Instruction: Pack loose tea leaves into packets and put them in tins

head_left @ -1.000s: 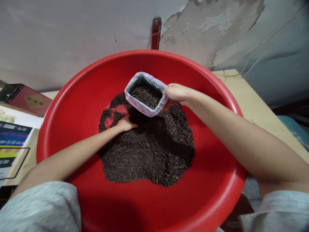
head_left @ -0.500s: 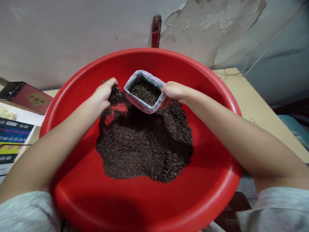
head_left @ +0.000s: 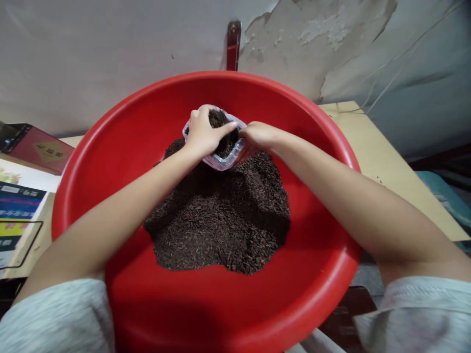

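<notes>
1. Lined box (head_left: 222, 161) sits on the dark leaves (head_left: 221, 225) at the far side of the red basin (head_left: 324, 142). Looks near full, w/ a big pile left.
2. Your R hand (head_left: 257, 138) clamps its right rim. Your L hand (head_left: 203, 133) is cupped round a handful of leaves over the opening.
3. Red carton (head_left: 40, 149) & printed sheet (head_left: 18, 211) at left: text unreadable.

The 2 forearms reached forward and converged. The left hand (head_left: 203, 132) curled palm-down, fingers cupped; the right hand (head_left: 258, 138) pinched tight just beside it.
</notes>
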`<state>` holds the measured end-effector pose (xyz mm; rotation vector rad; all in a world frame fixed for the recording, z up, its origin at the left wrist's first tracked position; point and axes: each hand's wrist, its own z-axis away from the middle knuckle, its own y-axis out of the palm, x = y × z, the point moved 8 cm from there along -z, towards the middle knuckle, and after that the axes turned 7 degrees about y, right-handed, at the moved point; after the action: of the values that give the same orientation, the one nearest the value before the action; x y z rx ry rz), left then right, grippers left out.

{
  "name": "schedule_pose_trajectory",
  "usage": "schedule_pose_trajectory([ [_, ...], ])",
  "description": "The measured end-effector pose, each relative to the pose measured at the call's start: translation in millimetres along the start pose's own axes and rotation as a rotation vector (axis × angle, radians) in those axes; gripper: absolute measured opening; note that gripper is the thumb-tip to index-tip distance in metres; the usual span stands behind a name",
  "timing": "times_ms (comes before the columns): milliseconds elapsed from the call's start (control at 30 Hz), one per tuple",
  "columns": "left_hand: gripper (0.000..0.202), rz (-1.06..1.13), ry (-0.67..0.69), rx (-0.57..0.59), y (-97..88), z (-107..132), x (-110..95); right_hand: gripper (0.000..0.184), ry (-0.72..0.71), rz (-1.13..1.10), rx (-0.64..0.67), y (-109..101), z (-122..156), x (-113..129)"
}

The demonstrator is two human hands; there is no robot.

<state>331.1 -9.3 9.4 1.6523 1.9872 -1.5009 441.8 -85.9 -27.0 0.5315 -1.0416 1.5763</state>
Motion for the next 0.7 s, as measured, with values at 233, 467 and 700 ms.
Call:
schedule_pose_trajectory([
  [233, 0.027, 0.004, 0.056, -0.043, -27.6, 5.8, -7.5, 0.021, 0.042, -0.067, -0.041, -3.0, 0.6, -2.9],
  [467, 0.06, -0.455, -0.562, 0.332, -39.8, 71.4, 127.3, 0.021, 0.001, 0.027, -0.061, -3.6, -0.5, -0.9],
  [700, 0.093, -0.446, -0.68, 0.716, 17.4, 153.8, 129.4, 0.028, 0.005, 0.073, -0.04, -2.1, -0.9, 0.6],
])
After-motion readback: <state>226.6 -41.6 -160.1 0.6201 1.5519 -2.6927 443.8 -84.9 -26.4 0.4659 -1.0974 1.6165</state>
